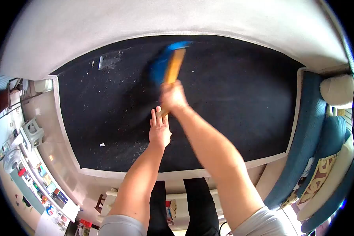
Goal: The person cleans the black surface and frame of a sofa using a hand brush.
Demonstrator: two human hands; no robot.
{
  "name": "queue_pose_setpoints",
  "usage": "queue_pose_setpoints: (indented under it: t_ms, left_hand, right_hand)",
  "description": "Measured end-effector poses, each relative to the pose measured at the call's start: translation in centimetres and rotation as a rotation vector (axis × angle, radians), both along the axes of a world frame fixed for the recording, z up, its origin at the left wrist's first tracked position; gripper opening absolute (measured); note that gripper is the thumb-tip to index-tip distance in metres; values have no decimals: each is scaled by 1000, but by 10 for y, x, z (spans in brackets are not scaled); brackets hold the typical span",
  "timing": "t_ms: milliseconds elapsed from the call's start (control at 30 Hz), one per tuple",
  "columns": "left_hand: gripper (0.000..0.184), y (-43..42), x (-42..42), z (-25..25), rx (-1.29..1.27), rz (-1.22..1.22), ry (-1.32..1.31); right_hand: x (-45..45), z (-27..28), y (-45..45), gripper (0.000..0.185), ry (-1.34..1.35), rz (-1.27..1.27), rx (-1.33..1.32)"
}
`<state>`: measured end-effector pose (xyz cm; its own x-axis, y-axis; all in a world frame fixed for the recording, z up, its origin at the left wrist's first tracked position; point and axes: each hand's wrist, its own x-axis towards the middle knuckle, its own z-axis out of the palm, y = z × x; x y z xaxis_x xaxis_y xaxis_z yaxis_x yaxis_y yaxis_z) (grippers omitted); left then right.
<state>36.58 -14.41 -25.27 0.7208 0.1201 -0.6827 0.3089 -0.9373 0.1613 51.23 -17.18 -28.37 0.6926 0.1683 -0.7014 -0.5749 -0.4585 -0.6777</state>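
Observation:
A bed brush with a yellow wooden back [174,66] and blue bristles [159,67] is over the black sheet [240,98], smeared by motion. My right hand [173,95] is closed around its handle. The handle's tail end comes down by the fingertips of my left hand [159,131]; whether they touch it I cannot tell. That hand lies low over the sheet with its fingers stretched out. Pale specks and crumbs dot the sheet's left half. A small white scrap [102,144] is at lower left, and a shiny clear piece [101,62] lies at upper left.
A pale border frames the black sheet, with a white wall [145,17] behind it. On the right stands a blue sofa [291,145] with cushions. To the left are a white stool [33,131], a fan [12,160] and a cluttered shelf [51,185].

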Motion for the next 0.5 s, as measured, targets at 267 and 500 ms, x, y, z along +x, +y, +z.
queue_pose_setpoints:
  t_ms: [267, 500]
  left_hand:
    - [101, 0, 1, 5, 49, -75, 31]
    - [94, -3, 4, 3, 105, -132, 96]
  right_hand:
    - [-38, 78, -92, 21, -116, -314, 273]
    - [-57, 28, -92, 31, 11, -202, -182]
